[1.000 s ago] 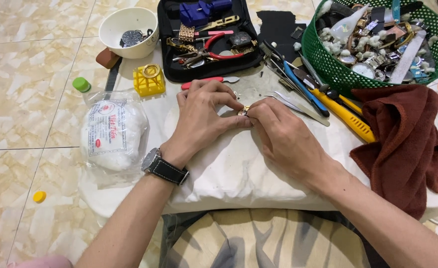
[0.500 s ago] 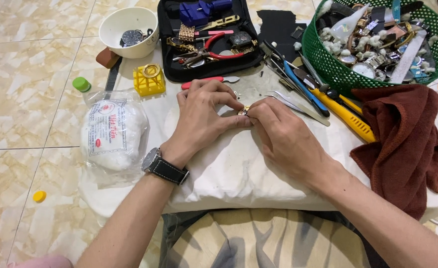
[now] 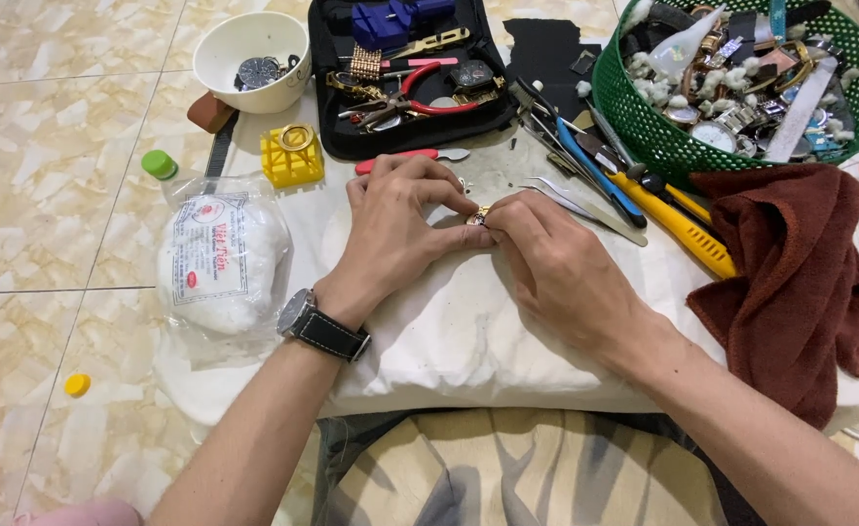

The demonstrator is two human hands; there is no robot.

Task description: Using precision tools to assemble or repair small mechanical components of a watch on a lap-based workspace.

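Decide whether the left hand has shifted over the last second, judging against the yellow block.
No. The left hand sits just as before, right of the yellow block, pinching a small gold piece with the right hand.

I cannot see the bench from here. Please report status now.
Left hand and right hand both pinch small gold watch part over white cushion. Tweezers lie close, not blocking.

Your arms were bare to the elbow, with no sleeves or gloves. On your left wrist you wore a wristwatch [image 3: 298, 313] with a round dark case and a black leather strap stitched in pale thread.
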